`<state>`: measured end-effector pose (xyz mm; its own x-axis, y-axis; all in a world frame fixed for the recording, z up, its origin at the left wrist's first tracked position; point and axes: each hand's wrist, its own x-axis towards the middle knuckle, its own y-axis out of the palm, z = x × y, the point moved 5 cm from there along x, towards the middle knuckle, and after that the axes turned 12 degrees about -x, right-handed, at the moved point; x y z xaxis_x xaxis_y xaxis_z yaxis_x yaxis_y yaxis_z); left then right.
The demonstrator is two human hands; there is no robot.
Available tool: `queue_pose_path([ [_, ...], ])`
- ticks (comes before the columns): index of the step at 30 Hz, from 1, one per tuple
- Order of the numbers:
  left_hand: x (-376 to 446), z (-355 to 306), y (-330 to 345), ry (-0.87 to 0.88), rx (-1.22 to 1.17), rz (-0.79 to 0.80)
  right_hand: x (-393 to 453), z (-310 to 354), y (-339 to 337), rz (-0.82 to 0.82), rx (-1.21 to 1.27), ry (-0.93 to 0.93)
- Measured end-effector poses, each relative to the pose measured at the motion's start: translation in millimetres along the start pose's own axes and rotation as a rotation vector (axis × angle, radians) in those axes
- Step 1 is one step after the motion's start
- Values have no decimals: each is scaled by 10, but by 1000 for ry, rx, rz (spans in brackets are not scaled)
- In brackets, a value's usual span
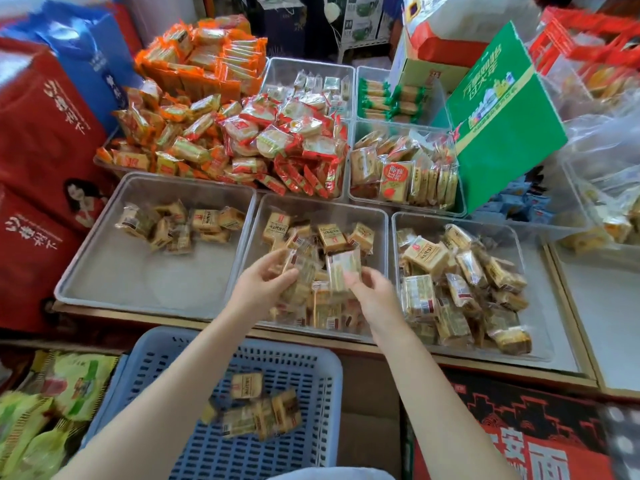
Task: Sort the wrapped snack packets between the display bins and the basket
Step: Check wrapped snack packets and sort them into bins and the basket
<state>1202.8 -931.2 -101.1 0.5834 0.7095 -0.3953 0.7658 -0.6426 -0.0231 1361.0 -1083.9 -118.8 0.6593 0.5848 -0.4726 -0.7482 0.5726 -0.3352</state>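
Below, our right hand [372, 292] pinches a wrapped packet [344, 270] over the middle bin [377, 220], half full of tan packets; our left hand [266, 280] curls onto another there. Nearer us, the blue basket [322, 368] holds a few. Labels blur.

Red mat [519, 455], lower right of frame: large white characters, seemingly "安" and "雨". Other printing too blurred to read.

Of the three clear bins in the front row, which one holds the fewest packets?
The left bin: a small cluster of packets at its back, most of its floor bare. The middle bin and right bin are far fuller.
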Motion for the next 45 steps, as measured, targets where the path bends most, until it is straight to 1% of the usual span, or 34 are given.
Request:
queue_pose_path([
  [1,96,-88,49,62,84,-5,137,61,-25,-6,-25,-21],
  [2,205,-137,89,149,252,-26,278,108,-40,-18,-76,-38],
  [4,399,-137,185,326,694,-40,505,182,-57,-59,-273,-77],
  [5,475,-59,233,357,837,5,592,179,-42,-83,-388,-108],
  [7,597,177,284,322,975,127,704,151,73,-70,-592,-200],
  [9,639,405,262,286,965,162,751,48,254,12,-735,-255],
  [11,640,539,210,290,933,142,754,-93,369,40,-834,-260],
  [14,697,563,171,275,954,121,826,-116,364,8,-873,-237],
  [16,745,518,189,258,936,141,855,-73,331,11,-897,-208],
  [17,749,483,198,254,932,156,839,-29,321,-2,-909,-212],
  [19,703,368,157,298,936,164,752,109,333,-66,-870,-264],
  [21,595,269,-46,359,884,83,619,320,428,-113,-781,-342],
  [23,504,300,-438,372,831,-55,544,582,652,-91,-683,-406],
  [25,471,414,-947,323,817,-187,556,854,1021,-18,-606,-466],
  [27,473,503,-1484,265,843,-333,633,1097,1485,76,-583,-507],
  [29,516,535,-1986,216,895,-493,752,1286,1966,186,-598,-498],
  [31,559,547,-2414,160,932,-606,902,1373,2410,270,-608,-443],
  [33,591,565,-2722,82,922,-652,1039,1424,2811,319,-628,-408],
  [35,626,592,-2876,-2,901,-661,1158,1455,3185,355,-649,-400],
  [36,629,587,-2910,-16,899,-669,1205,1477,3370,372,-660,-405],
  [38,613,587,-2934,-7,900,-679,1276,1540,3705,397,-665,-418],
  [40,605,589,-2959,14,881,-700,1379,1575,3955,386,-640,-393],
  [43,613,614,-2970,32,874,-718,1544,1533,4143,330,-658,-330],
  [45,621,635,-2966,43,878,-726,1606,1490,4236,340,-677,-331],
])
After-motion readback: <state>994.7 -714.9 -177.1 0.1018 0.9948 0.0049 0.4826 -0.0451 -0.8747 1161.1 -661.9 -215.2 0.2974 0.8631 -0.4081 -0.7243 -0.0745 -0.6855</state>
